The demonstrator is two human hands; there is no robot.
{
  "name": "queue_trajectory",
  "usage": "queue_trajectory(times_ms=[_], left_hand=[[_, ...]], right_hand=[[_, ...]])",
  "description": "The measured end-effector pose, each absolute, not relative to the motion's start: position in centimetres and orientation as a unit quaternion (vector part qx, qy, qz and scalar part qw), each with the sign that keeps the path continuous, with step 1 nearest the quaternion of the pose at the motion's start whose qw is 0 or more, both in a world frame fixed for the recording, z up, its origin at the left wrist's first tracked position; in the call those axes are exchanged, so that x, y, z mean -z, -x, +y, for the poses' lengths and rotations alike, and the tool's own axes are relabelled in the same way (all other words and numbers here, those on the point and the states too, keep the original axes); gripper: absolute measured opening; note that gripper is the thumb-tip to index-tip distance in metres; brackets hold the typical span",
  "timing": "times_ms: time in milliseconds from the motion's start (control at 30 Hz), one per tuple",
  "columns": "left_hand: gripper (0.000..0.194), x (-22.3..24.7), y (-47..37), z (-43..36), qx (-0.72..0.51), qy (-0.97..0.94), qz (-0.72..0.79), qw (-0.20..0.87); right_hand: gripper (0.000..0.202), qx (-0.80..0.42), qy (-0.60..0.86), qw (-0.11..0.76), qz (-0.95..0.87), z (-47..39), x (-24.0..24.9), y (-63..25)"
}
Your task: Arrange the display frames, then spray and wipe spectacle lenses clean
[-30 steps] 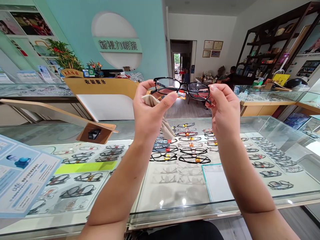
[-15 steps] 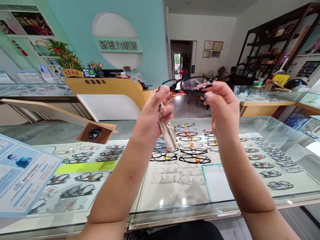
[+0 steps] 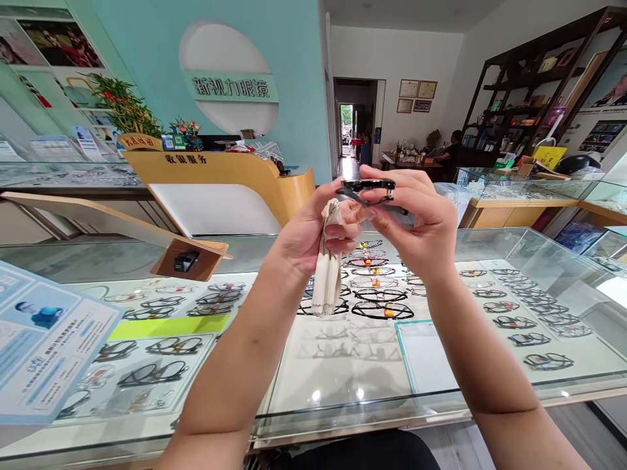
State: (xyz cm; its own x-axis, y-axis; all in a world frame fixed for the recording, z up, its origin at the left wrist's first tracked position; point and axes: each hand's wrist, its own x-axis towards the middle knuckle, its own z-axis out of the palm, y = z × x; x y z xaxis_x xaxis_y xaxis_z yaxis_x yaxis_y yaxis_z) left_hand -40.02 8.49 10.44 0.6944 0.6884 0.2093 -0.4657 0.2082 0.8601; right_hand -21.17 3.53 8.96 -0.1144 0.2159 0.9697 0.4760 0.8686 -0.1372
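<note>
Both my hands hold one pair of black-framed eyeglasses point(image 3: 368, 186) up above the glass display case point(image 3: 337, 408). The glasses are turned edge-on, so their lenses hardly show. My left hand point(image 3: 318, 225) is closed, with thumb and finger at the left end of the frame. A cream cleaning cloth point(image 3: 327, 281) is also gripped in it and hangs down from its fingers. My right hand point(image 3: 421, 215) pinches the frame from the right, its fingers around the hinge and temple side. Below the hands, several dark-framed eyeglasses point(image 3: 382, 309) lie in rows inside the case.
A wooden mirror stand point(image 3: 189, 259) leans on the case at left, near a blue printed leaflet point(image 3: 53, 346). A white sheet with a teal border point(image 3: 426, 356) lies right of centre. Beyond stand a yellow counter point(image 3: 294, 192) and a seated person point(image 3: 453, 150).
My right hand has moved left, closer to my left hand. The glasses have turned from lenses showing to edge-on. The cloth now hangs straighter and lower.
</note>
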Motion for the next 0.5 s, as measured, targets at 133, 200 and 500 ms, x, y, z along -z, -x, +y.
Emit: queue_trajectory(times_ms=[133,200,500], left_hand=[[0.035,-10.3,40.0,8.5,-0.334,-0.474,0.073,0.812],[0.033,-10.2,40.1,8.6,-0.332,-0.481,0.076,0.808],[0.056,-10.4,39.3,7.6,-0.361,-0.590,0.172,0.701]], right_hand=[[0.015,0.137,0.240,0.609,-0.743,3.7,-8.8,21.2],[0.015,0.149,0.240,0.610,-0.740,3.7,-8.7,21.3],[0.016,0.192,0.272,0.629,-0.702,2.7,-8.6,21.3]])
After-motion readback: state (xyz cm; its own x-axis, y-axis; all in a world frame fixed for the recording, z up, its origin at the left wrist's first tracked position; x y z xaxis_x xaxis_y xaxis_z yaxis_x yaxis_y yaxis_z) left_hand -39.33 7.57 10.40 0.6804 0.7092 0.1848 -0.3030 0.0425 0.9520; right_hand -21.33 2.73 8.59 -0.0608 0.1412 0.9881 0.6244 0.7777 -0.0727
